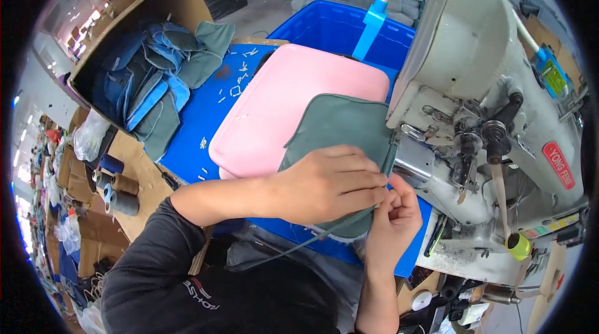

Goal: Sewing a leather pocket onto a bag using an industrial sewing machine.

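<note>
the green panel lies partly on the pink board, left of the machine. right hand pinches its right edge; left hand covers it, whether pinching i cannot tell. uneven pulling could twist the strip.

White capital lettering is borne by a red plate with rounded ends, fixed on the pale sewing machine. Smaller white lettering is printed beside a red mark on the black shirt. A multicoloured label strip is mounted low on the machine; its print cannot be read. Print on the yellow-green label at upper right is likewise illegible.
</note>
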Available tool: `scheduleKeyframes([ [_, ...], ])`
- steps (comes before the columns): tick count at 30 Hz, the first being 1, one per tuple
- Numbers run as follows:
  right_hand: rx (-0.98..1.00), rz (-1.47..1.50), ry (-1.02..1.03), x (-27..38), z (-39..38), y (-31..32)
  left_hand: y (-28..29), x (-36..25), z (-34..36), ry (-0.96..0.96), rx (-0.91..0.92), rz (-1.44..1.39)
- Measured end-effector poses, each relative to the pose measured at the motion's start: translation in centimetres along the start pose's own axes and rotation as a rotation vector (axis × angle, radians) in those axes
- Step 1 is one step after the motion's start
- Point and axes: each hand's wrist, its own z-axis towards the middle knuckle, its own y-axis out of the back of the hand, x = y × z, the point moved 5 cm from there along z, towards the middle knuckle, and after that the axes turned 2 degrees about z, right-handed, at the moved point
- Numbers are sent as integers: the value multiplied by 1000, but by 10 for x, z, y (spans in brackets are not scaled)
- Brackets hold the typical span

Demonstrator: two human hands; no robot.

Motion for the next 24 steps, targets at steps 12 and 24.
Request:
scheduleKeyframes([
  [12, -21, 119, 51, -2, 22, -8, -15, 16, 5, 97, 51, 31],
  [24, 79, 80, -142, -4, 10, 0, -7, 12, 5, 26, 26, 25],
])
